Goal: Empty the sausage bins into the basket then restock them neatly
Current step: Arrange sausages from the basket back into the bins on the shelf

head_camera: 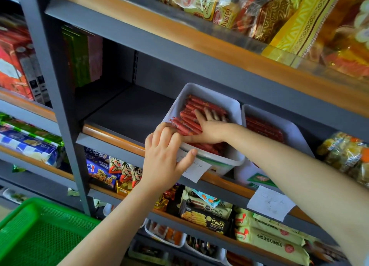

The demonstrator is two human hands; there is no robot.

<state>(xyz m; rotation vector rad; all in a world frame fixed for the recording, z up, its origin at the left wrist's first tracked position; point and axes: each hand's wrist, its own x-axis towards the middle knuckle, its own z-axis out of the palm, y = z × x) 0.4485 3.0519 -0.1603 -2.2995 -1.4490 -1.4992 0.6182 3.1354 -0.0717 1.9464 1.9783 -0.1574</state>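
One head-worn view, tilted, looks forward, close on the shelves (127, 114).

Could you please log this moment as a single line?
left hand grips white bin rim | right hand flat on sausages | green basket below

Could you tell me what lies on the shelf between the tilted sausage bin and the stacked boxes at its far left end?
Nothing: in the head view the dark shelf is bare from the tilted sausage bin to the green and purple boxes.

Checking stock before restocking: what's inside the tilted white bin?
The tilted white bin holds red sausage sticks in layers. The right hand lies flat on them, hiding some; the bin's bottom is covered.
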